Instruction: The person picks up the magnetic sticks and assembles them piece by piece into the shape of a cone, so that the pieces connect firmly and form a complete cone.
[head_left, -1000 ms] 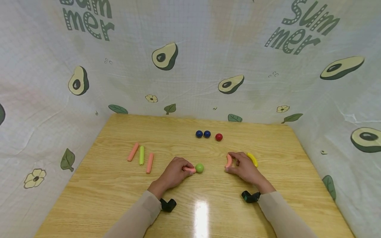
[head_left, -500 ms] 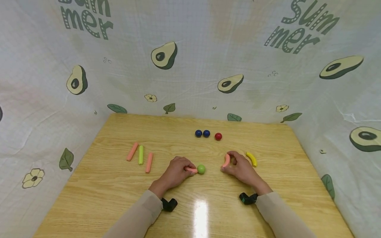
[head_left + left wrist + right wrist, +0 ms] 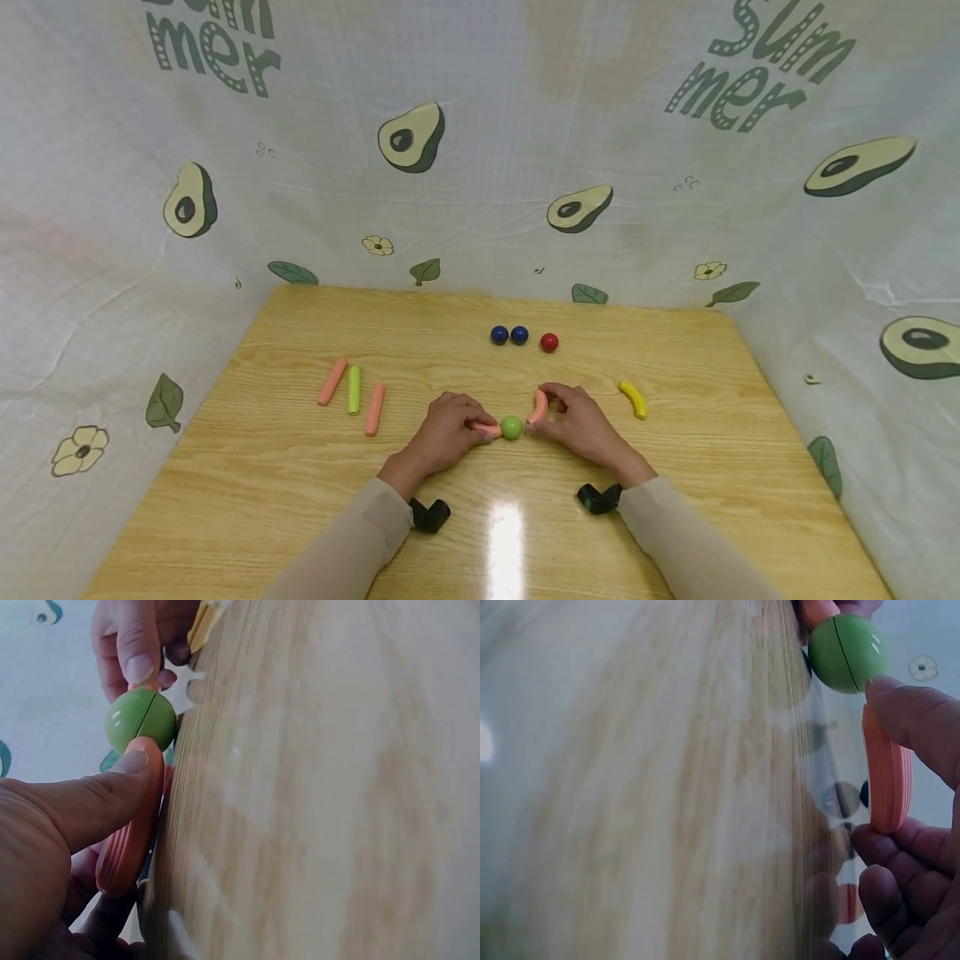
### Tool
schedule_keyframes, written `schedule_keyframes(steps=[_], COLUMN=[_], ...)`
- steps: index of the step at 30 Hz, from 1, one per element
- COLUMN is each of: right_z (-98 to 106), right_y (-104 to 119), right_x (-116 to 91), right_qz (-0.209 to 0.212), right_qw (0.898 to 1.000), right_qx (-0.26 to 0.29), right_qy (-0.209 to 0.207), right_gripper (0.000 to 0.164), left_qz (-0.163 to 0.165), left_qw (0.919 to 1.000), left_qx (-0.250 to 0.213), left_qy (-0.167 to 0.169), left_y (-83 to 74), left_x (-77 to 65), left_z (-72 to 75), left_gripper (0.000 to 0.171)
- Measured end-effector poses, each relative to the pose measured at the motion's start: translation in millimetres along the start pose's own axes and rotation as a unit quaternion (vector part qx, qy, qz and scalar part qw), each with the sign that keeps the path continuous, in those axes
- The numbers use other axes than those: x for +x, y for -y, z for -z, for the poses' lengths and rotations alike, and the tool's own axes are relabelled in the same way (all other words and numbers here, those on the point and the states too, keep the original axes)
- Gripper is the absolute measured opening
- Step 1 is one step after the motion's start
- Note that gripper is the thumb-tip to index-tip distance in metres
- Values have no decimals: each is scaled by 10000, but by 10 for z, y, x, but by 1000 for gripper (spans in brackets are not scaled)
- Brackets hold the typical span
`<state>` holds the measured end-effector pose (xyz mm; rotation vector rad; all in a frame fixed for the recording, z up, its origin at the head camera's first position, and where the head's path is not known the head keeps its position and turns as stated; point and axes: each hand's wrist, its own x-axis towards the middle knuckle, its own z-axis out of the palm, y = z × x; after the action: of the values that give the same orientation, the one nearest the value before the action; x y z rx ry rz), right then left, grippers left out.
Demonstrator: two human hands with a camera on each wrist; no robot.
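Observation:
My left hand [image 3: 444, 432] pinches a curved salmon-orange toy stick [image 3: 129, 832] with grooved sides, thumb on top near its end. At that stick's end sits a glossy green ball [image 3: 512, 427], which shows a thin seam in both wrist views. Just right of the ball, my right hand [image 3: 583, 427] holds a second curved salmon-orange stick [image 3: 887, 776] lengthwise between thumb and fingers. The thumb tip covers this stick's near end and lies right at the ball in the right wrist view. Part of the left stick is hidden under the left fingers in the head view.
On the wooden table [image 3: 480, 525], two straight salmon sticks [image 3: 332, 382] flank a lime stick [image 3: 354, 390] at the left. Two dark blue balls [image 3: 499, 335] and a red ball [image 3: 549, 342] stand at the back. A curved yellow stick [image 3: 633, 400] lies at the right. Printed cloth [image 3: 480, 167] hangs behind.
My right hand has moved left with its curved stick, away from the yellow stick and up beside the green ball. The left hand, its stick and the ball have shifted slightly right.

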<state>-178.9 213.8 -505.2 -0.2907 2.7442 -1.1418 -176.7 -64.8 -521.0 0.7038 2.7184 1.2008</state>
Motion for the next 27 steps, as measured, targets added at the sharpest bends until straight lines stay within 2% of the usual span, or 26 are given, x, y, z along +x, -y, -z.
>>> schedule_keyframes(steps=[13, 27], right_z=[-43, -72], right_y=[30, 5], right_x=[26, 21], right_qz=[79, 406], right_qw=[9998, 9992], right_qx=[-45, -61], right_qy=[155, -2], right_gripper=[79, 76], left_qz=[-28, 49], left_qw=[9999, 10000], left_qx=[118, 30], left_qy=[21, 37], left_y=[32, 5], left_x=[22, 18], left_z=[-26, -19], left_gripper=[14, 13])
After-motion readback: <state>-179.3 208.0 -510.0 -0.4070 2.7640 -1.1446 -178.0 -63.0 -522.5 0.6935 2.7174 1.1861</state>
